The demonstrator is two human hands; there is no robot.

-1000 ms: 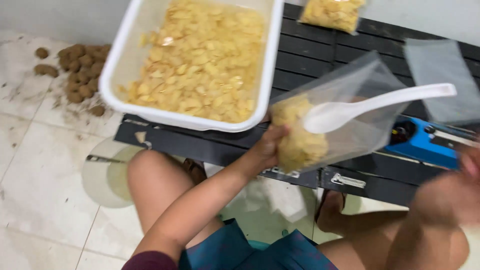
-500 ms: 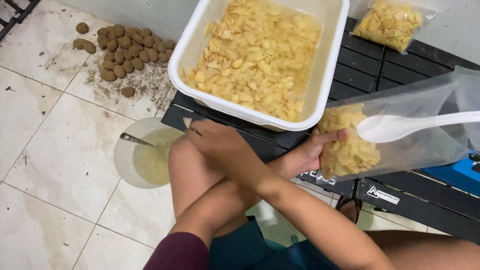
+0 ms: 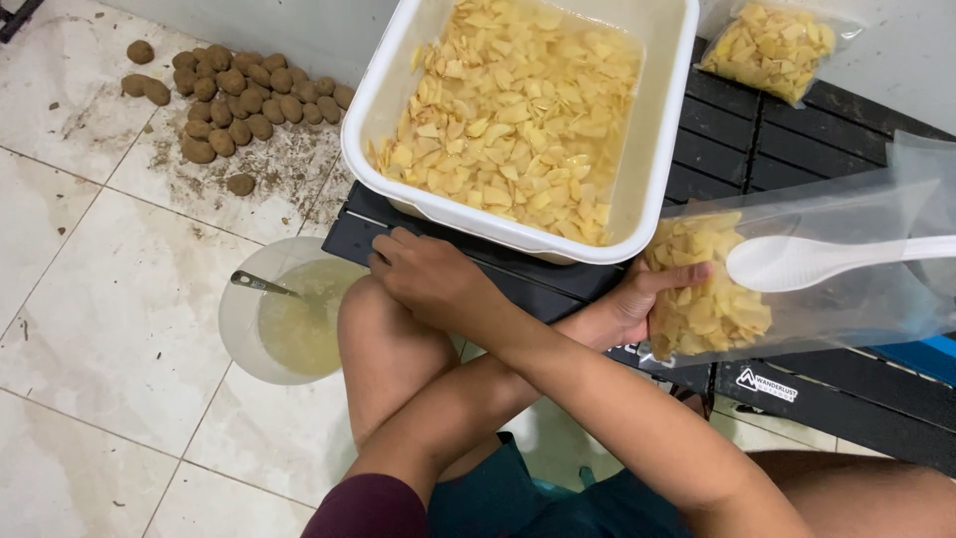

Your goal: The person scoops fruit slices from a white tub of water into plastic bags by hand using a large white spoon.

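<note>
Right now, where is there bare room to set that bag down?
Bare floor tiles lie left of the bowl of liquid, below the heap of brown tubers. The black slatted table is crowded: white tub, sealed bag, half-filled bag.

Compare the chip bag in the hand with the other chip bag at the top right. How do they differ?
The held bag is open, with a white spoon in it; the far bag has no spoon. The held bag is gripped at its bottom by the left hand and lies sideways; the far bag rests untouched on the black table. The held bag has much clear space; the far bag looks full. Both are clear plastic with pale yellow chips.
</note>
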